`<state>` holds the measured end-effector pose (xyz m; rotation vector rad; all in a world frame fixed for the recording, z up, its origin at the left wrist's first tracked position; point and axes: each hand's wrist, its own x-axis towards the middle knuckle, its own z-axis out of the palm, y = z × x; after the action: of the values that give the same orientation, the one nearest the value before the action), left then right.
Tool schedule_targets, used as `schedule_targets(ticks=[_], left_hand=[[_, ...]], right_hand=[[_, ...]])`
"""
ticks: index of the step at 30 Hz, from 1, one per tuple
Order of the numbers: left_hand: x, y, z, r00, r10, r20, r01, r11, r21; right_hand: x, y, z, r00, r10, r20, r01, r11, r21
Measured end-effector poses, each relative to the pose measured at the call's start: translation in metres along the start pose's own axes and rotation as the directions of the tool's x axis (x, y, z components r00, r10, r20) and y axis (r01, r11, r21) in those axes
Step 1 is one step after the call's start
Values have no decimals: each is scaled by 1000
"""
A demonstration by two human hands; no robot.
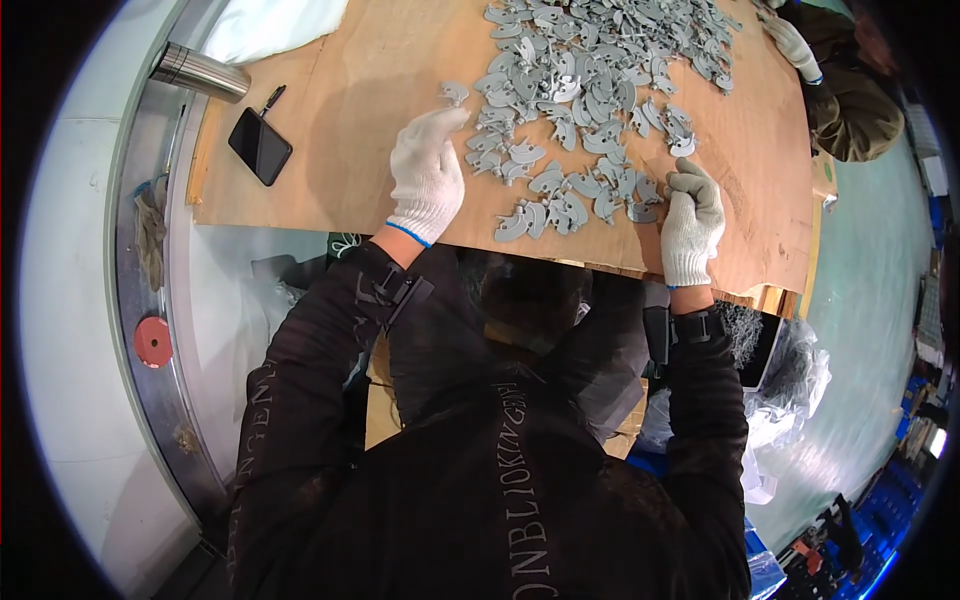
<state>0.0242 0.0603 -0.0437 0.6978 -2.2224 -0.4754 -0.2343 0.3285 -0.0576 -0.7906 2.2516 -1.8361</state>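
- Although one grey crescent-shaped part [454, 93] is set apart from the rest, just beyond the fingertips of the left hand [430, 170], it cannot be told whether it is pinched or merely approached; the fingers, in a white knitted glove, are held fairly straight and close together.
- The right hand [692, 225], gloved likewise, is placed at the right side of the near clusters with its fingers curled inward; whether anything is gripped in them cannot be made out.
- Between and beyond the hands, a large heap of grey parts [564, 88] is spread over the wooden counter [340, 180], packed most densely at the far side and thinned into small clusters toward the near edge.
- Much appears to be left to handle: the bulk is jumbled and overlapped, and no rows or stacks can be picked out.
- What is done cannot be judged with confidence, as finished and unfinished parts cannot be told apart at this size; only the lone part by the left hand is seen clearly separated.
- At the far right, a co-worker's gloved hand [793, 45] is rested by the counter's edge.
- At the left, a black smartphone [260, 147], a pen [272, 98] and a steel flask [205, 72] are kept well apart from the heap.
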Motion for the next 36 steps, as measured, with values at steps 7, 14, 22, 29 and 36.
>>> schedule_targets(ticks=[7,14,22,29,36], left_hand=[[0,2,0,1000,29,1,-29,999,-17],[2,10,1,992,102,72,-105,994,32],[4,18,-1,971,123,206,-143,986,84],[3,8,5,996,86,33,-82,992,-100],[7,18,11,978,-81,192,47,984,174]], right_hand=[[0,0,0,999,-50,11,50,995,-82],[0,-5,2,999,-35,19,37,996,-81],[-1,-7,4,1000,-30,-2,30,996,-86],[-1,-7,5,1000,-2,-5,2,998,-55],[0,-4,3,997,-74,14,75,988,-133]])
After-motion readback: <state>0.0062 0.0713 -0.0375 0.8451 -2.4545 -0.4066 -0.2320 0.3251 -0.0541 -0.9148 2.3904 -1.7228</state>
